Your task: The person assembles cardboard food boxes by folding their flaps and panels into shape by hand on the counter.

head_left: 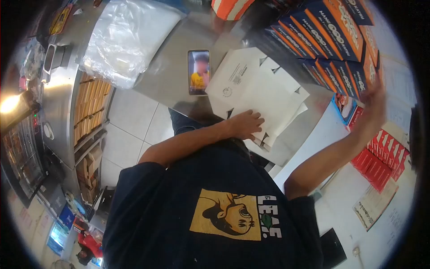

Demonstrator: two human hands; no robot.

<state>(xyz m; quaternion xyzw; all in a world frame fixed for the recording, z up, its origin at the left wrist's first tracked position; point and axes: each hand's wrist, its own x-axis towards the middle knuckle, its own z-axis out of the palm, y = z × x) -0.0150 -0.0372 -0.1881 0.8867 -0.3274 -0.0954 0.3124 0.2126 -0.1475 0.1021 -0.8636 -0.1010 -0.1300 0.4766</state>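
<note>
My left hand (247,124) rests on a stack of flat, unfolded off-white cardboard box blanks (255,85) with small dark slots and printed text. Its fingers are slightly bent and spread over the top sheet, gripping nothing. To the right, my right hand (375,96) is raised beside folded dark blue and orange printed boxes (331,33), piled in rows. Motion blurs that hand, so its fingers and any contact with the boxes are unclear. A phone (198,71) showing a person in yellow lies just left of the blanks.
Clear plastic bags (130,40) cover the far left of the steel table (165,74). Red and white boxes (380,157) line the right side. Below on the left, a shelf holds stacked brown cardboard (92,107). Another person in red (89,245) appears at the lower left.
</note>
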